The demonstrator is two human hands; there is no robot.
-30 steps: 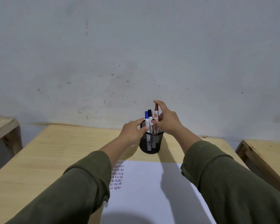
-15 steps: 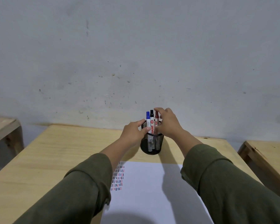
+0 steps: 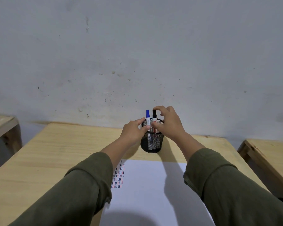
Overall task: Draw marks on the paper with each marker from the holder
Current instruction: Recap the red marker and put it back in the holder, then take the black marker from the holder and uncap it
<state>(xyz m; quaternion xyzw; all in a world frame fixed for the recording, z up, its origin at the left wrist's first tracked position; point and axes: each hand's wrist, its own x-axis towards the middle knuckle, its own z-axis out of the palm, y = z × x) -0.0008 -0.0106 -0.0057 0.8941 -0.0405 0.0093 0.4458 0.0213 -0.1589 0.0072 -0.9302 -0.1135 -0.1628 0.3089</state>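
While the left hand (image 3: 132,131) clasps the mesh holder (image 3: 151,142) near the table's (image 3: 47,152) far edge, the right hand (image 3: 167,123) pinches the black marker (image 3: 154,115); next, lift it toward the paper (image 3: 147,185).

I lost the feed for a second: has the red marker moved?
Yes. The red marker has gone down into the holder; earlier its cap stood above the black marker, and now the right hand mostly hides it.
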